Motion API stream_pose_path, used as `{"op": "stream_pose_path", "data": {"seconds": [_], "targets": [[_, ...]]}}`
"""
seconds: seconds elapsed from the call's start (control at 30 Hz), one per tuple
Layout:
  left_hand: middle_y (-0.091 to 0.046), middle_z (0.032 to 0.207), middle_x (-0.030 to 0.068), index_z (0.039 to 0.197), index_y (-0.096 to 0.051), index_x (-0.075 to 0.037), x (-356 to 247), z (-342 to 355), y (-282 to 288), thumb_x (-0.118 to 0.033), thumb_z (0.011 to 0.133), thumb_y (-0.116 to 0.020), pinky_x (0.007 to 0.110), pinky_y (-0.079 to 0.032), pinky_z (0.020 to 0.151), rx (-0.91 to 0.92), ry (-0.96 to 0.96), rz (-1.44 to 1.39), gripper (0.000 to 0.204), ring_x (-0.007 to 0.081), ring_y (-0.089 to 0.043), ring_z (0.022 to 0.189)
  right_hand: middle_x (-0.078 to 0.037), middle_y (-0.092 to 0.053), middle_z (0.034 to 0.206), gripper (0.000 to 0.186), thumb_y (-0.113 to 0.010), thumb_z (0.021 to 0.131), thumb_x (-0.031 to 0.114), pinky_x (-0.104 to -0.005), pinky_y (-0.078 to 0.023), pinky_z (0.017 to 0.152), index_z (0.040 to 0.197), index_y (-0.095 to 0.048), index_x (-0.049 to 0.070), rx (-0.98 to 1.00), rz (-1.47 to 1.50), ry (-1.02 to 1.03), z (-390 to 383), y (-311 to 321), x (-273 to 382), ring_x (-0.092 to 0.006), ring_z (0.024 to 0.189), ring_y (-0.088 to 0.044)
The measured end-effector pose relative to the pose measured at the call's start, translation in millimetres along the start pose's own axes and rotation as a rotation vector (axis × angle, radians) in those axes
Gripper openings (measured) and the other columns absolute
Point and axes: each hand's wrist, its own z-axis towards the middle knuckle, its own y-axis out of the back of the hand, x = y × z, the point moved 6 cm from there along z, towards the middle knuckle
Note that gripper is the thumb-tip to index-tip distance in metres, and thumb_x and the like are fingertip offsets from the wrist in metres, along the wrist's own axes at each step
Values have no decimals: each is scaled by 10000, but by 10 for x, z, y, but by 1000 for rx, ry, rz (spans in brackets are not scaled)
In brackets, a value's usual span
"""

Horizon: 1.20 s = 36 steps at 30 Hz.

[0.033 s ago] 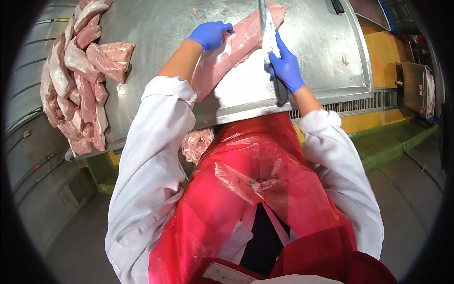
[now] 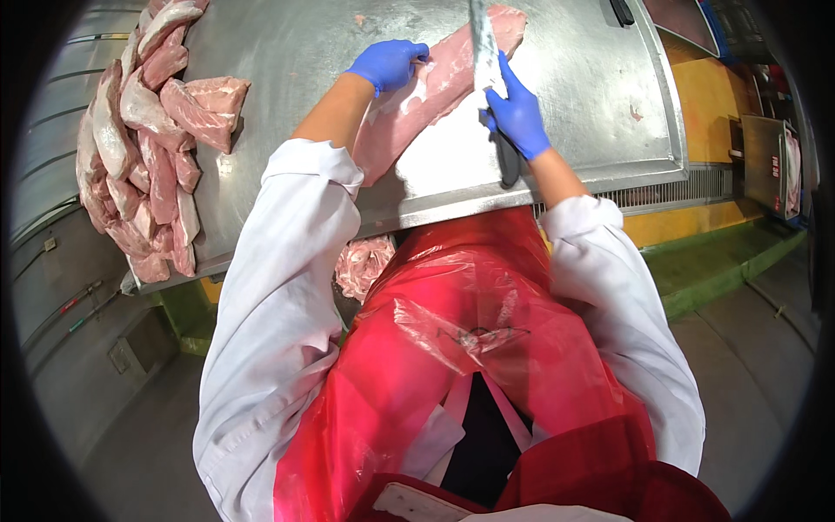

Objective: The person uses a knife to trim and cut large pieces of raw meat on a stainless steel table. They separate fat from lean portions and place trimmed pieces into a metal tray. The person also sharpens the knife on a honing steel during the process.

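A long slab of pale pink raw meat [image 2: 402,117] lies slantwise on the steel table [image 2: 591,104]. My left hand [image 2: 385,67], in a blue glove, is closed with its curled fingers on the slab's left edge. In my right hand [image 2: 522,115], also gloved in blue, is a knife [image 2: 484,61] with a black handle. The forefinger stretches along the blade. The blade points away from me and overlaps the slab's far part; whether its edge touches the meat I cannot tell.
A heap of raw meat pieces [image 2: 143,143] covers the table's left side. Below the near edge, more meat [image 2: 364,265] shows beside my red apron [image 2: 474,287]. A small black object [image 2: 621,12] lies at the far right. A metal grating [image 2: 661,191] runs under the table's right front.
My right hand and the knife have shifted slightly left over the slab. My left hand and the meat have stayed nearly the same.
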Motion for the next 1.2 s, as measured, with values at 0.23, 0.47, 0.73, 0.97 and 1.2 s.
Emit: {"op": "stream_pose_path", "data": {"seconds": [0.23, 0.47, 0.73, 0.97, 1.2], "targets": [[-711, 1036, 147, 1079, -693, -89, -55, 67, 41, -61, 878, -570, 424, -533, 838, -72, -25, -21, 238, 367, -669, 947, -199, -698, 843, 708, -519, 942, 156, -358, -574, 627, 1602, -263, 171, 130, -269, -81, 540, -545, -51, -235, 617, -682], [-711, 1028, 169, 1120, -688, -70, 39, -88, 57, -73, 887, -588, 431, -534, 838, -125, 28, -201, 253, 370, -676, 942, -205, -699, 780, 674, -493, 946, 215, -387, -577, 643, 1587, -291, 171, 299, -321, -85, -461, -464, 58, -287, 631, -704], [-694, 949, 178, 1082, -674, -67, 168, -131, 193, -111, 889, -609, 422, -530, 783, -160, -14, -191, 208, 358, -669, 853, -217, -703, 801, 750, -496, 922, 178, -384, -579, 674, 1610, -198, 155, 347, -407, -73, -307, -704, 11, -281, 641, -700], [-681, 889, 168, 1088, -666, -76, 87, -133, 418, -132, 901, -610, 416, -525, 747, -195, -64, -179, 203, 346, -657, 808, -212, -691, 783, 738, -494, 933, 156, -391, -570, 651, 1609, -200, 135, 287, -187, -105, 189, -954, 72, -273, 625, -687], [-699, 949, 161, 1105, -669, -79, 308, -352, 564, -167, 931, -585, 404, -532, 770, -207, 39, -155, 212, 330, -671, 842, -243, -697, 792, 779, -490, 918, 174, -478, -556, 712, 1612, -143, 103, 382, -416, -25, -645, -1096, -10, -380, 700, -701]]}}
